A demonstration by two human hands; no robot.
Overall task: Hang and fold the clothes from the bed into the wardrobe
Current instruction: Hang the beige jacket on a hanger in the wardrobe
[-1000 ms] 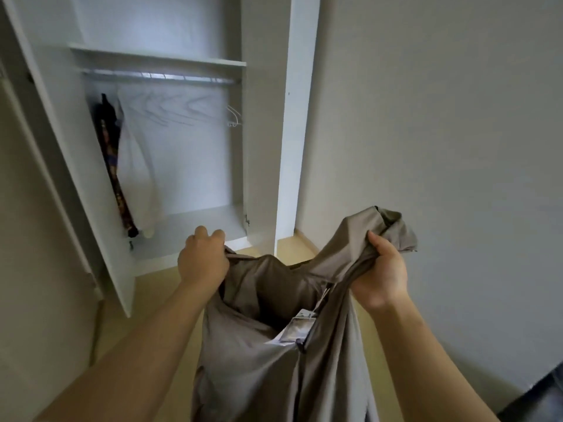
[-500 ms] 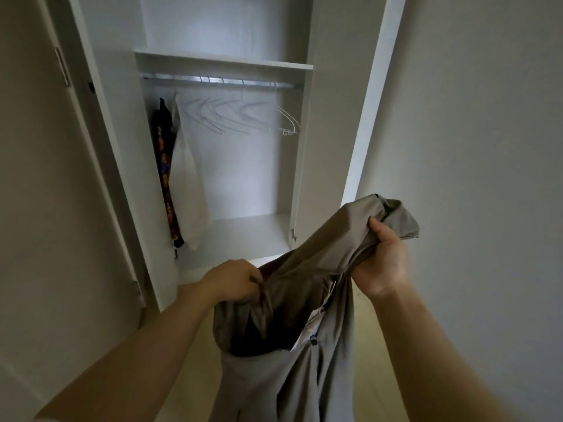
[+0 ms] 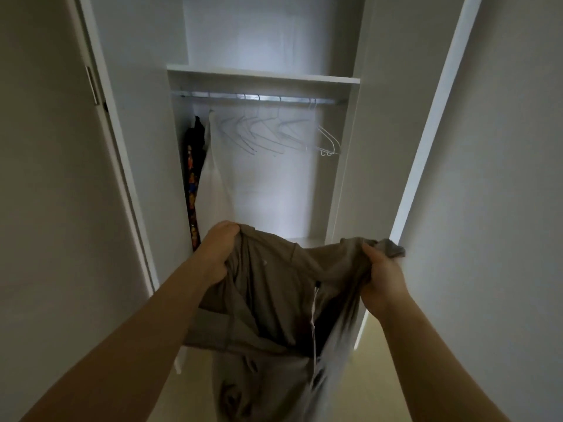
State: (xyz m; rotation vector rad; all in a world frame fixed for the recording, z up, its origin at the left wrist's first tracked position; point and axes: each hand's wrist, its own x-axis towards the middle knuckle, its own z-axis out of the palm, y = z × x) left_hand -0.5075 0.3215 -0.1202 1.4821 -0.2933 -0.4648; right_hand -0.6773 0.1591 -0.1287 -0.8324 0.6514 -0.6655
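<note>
The left hand (image 3: 217, 254) and right hand (image 3: 382, 281) each grip a bunched upper edge of the taupe cloth garment (image 3: 274, 284), which hangs spread between them before the open white wardrobe (image 3: 262, 76). It seems readied for hanging. Next, one hand must let go to fetch a thin white wire hanger (image 3: 329, 137) from the metal rail (image 3: 259, 98).

Left grip (image 3: 217, 254) and right grip (image 3: 382, 284) clenched, raised, well apart.
</note>
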